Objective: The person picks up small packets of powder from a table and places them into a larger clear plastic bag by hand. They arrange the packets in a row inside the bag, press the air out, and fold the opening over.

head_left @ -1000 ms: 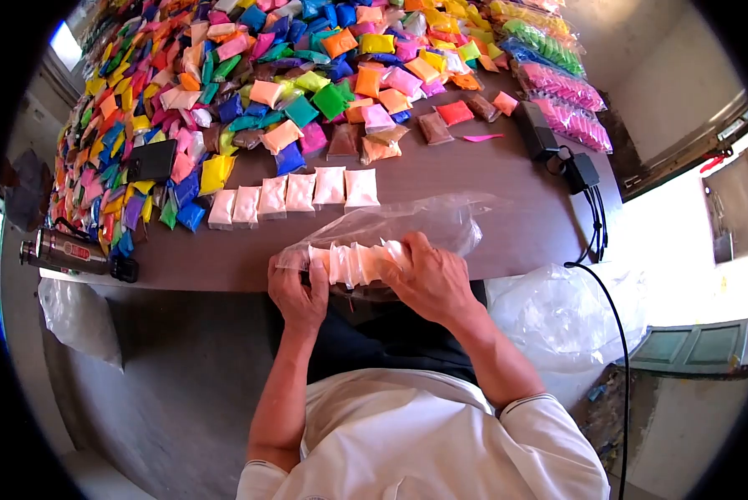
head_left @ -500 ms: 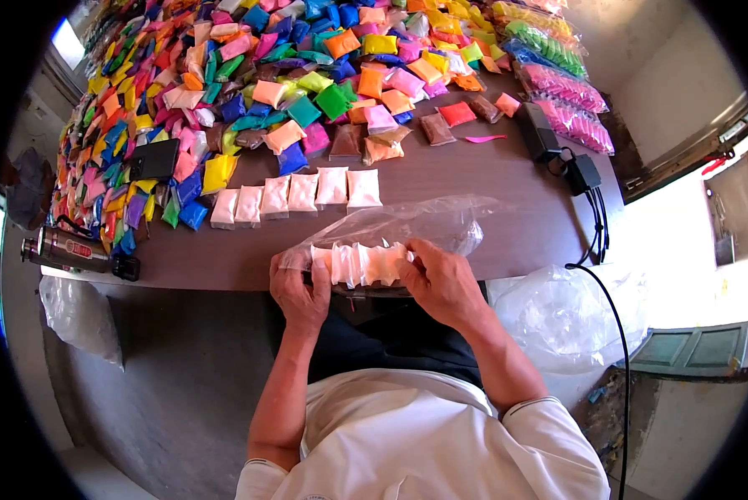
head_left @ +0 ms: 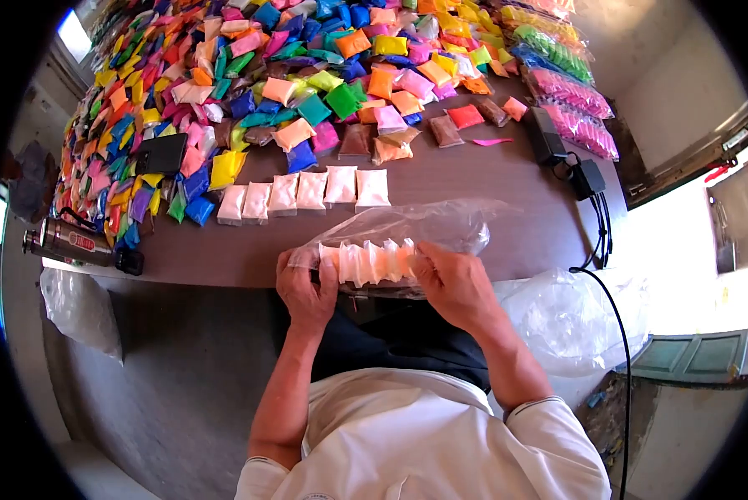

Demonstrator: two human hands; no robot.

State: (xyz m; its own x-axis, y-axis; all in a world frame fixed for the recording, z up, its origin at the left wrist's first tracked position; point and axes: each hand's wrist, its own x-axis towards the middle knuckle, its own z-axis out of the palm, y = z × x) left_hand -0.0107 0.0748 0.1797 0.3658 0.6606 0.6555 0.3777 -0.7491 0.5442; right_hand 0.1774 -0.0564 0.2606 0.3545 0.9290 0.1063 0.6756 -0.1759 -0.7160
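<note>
Both of my hands hold a row of pale peach packets (head_left: 366, 262) at the table's near edge. My left hand (head_left: 307, 287) is closed on the row's left end, thumb in front. At the right end my right hand (head_left: 451, 279) grips with its fingers curled. A clear plastic bag (head_left: 449, 223) lies around and behind the row, its loose part spreading to the right. Beyond it, several pale packets (head_left: 311, 191) lie side by side on the brown table (head_left: 491, 187).
A large heap of coloured packets (head_left: 224, 92) covers the back and left. Bagged pink packets (head_left: 570, 92), a black adapter (head_left: 587, 177) with cables and a dark box (head_left: 543, 135) are at the right. A steel flask (head_left: 74, 242) lies at the left edge. A dark phone-like object (head_left: 160, 154) rests on the heap.
The view has shifted slightly. The held packets look a little more spread apart, and my right hand has moved slightly to the right.
</note>
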